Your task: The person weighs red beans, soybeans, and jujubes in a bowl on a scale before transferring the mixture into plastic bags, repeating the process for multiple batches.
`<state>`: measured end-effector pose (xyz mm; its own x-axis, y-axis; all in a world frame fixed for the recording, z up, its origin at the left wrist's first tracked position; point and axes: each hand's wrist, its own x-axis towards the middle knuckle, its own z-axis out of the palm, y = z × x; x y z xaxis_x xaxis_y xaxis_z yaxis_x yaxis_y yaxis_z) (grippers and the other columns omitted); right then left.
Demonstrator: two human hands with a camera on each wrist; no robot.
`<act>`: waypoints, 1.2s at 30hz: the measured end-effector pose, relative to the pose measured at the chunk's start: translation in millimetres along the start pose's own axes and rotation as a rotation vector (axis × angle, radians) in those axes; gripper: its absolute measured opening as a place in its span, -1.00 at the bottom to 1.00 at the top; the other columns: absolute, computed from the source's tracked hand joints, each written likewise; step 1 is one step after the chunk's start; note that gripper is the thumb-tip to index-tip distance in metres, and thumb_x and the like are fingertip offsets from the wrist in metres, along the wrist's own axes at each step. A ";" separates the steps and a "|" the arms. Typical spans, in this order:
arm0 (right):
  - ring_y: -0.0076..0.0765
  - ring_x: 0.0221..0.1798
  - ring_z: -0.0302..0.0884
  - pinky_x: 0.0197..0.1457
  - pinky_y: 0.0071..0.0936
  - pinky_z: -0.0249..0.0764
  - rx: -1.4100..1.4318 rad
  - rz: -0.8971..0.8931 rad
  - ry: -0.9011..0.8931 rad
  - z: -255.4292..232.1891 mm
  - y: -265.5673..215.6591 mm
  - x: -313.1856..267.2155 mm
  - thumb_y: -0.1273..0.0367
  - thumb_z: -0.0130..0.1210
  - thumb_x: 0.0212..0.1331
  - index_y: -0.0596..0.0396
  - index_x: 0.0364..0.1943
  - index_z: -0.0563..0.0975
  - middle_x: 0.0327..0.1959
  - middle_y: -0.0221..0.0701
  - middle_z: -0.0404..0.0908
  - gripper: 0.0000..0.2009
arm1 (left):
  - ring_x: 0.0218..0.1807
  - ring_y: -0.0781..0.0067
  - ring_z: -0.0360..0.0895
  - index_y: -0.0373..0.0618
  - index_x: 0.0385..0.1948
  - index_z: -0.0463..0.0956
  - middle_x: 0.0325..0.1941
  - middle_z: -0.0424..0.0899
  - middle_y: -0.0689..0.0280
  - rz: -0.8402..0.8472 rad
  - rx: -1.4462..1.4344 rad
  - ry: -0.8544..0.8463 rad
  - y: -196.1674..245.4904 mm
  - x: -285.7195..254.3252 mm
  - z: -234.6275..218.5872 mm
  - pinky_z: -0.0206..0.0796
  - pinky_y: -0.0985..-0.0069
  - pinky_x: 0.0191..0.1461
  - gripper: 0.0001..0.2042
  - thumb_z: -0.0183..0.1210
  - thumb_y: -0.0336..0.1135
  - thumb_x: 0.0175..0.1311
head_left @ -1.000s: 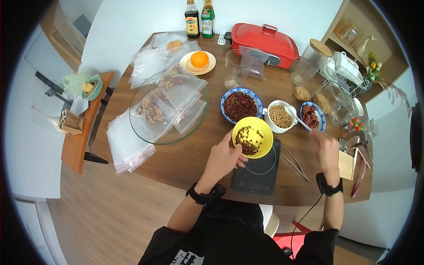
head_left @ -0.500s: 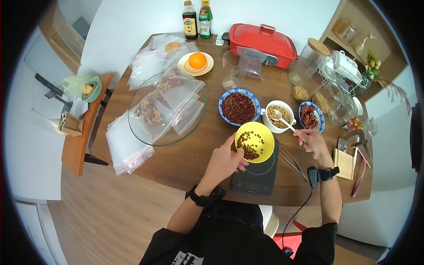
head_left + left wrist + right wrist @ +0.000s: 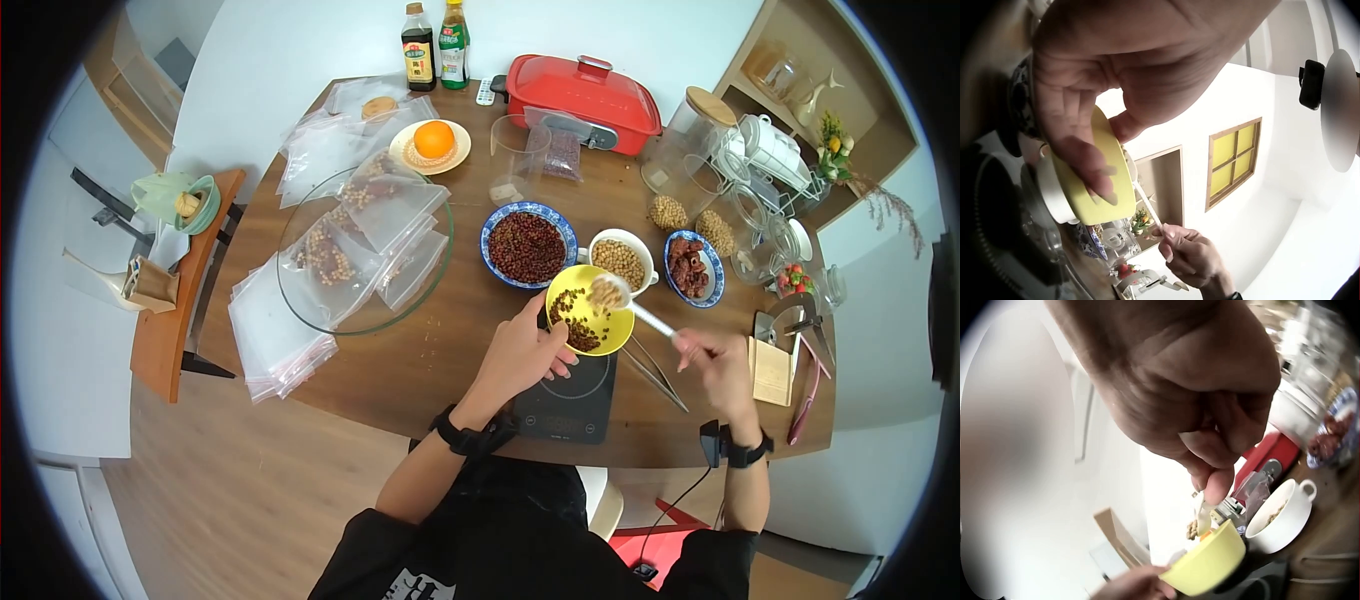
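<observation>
My left hand (image 3: 525,350) grips a yellow bowl (image 3: 612,337), thumb at the rim and fingers underneath; small dark reddish-brown beans lie inside. My right hand (image 3: 718,370) pinches the handle of a white spoon (image 3: 655,321). Heaped with pale round beans (image 3: 603,292), the spoon's head is over the yellow bowl. In the right wrist view, a white two-handled cup (image 3: 1291,525) with more pale beans stands beside the yellow bowl. Behind it is a blue-patterned bowl (image 3: 489,265) full of dark red beans. A flat black digital scale (image 3: 565,422) lies below the yellow bowl.
To the left, a large glass bowl (image 3: 300,318) holds zip bags with beans. Metal tongs (image 3: 660,378) lie right of the scale. A blue-rimmed dish (image 3: 711,293) of dark red dried pieces, glass jars (image 3: 690,140) and a red electric cooker (image 3: 580,95) stand farther back.
My right hand has lifted the spoon, now loaded with pale beans, out of the white cup and moved it left over the yellow bowl. My left hand keeps its hold on the bowl.
</observation>
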<state>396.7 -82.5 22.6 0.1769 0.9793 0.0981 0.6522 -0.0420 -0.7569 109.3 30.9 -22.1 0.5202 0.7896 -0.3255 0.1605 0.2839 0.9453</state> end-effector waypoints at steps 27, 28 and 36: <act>-0.71 -0.80 0.15 -0.73 -0.58 -0.04 0.222 0.502 -0.094 3.2 57.7 71.5 0.31 0.25 0.43 0.20 -0.20 0.77 -0.66 -0.53 0.55 -0.78 | -0.48 0.41 0.76 -0.21 0.54 0.18 -0.43 0.81 0.13 0.012 0.020 0.063 -13.6 -19.0 -16.2 0.61 0.48 -0.37 -0.40 0.10 -0.33 0.49; -0.71 -0.79 0.15 -0.73 -0.59 -0.05 0.272 0.507 -0.075 -1.1 59.0 68.8 0.31 0.24 0.44 0.21 -0.21 0.76 -0.66 -0.52 0.55 -0.78 | -0.47 0.45 0.76 -0.19 0.55 0.15 -0.40 0.82 0.13 0.006 0.038 0.049 -12.1 -17.1 -15.9 0.58 0.52 -0.38 -0.40 0.09 -0.32 0.53; -0.72 -0.79 0.16 -0.72 -0.60 -0.04 0.378 0.462 -0.097 -21.2 13.8 34.0 0.30 0.24 0.46 0.21 -0.21 0.77 -0.66 -0.50 0.56 -0.77 | -0.49 0.42 0.76 -0.25 0.53 0.17 -0.41 0.82 0.12 0.047 0.023 0.020 -11.9 -2.3 -6.5 0.60 0.51 -0.38 -0.39 0.10 -0.33 0.49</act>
<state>427.3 -54.0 29.3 0.2997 0.8908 -0.3416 0.2138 -0.4117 -0.8859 100.7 29.2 -32.7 0.5106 0.8126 -0.2810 0.1554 0.2342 0.9597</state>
